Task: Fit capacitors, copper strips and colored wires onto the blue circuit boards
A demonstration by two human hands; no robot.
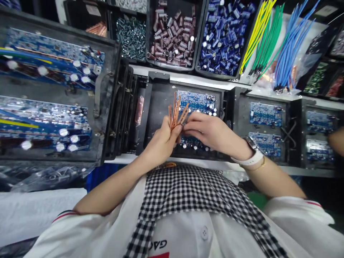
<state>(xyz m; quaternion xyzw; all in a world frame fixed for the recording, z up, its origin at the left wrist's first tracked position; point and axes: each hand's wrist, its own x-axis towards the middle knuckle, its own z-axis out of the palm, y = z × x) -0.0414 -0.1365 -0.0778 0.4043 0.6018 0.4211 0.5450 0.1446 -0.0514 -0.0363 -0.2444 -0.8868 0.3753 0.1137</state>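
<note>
A bundle of thin copper strips (176,109) fans upward out of my left hand (162,139), whose fingers are closed round its lower ends. My right hand (205,127) is close beside it, fingertips pinched together at the right side of the strips. What lies between those fingertips is too small to make out. Beneath both hands is a black tray (158,93) holding blue circuit boards. The upper circuit board (195,100) shows behind the strips; the lower one is mostly hidden by my right hand.
Bins of brown capacitors (174,36), blue capacitors (223,39) and small dark parts (131,37) line the back. Yellow wires (256,32), green wires (268,43) and blue wires (290,50) lie right of them. Stacked trays (107,107) rise at left; another board tray (242,107) sits right.
</note>
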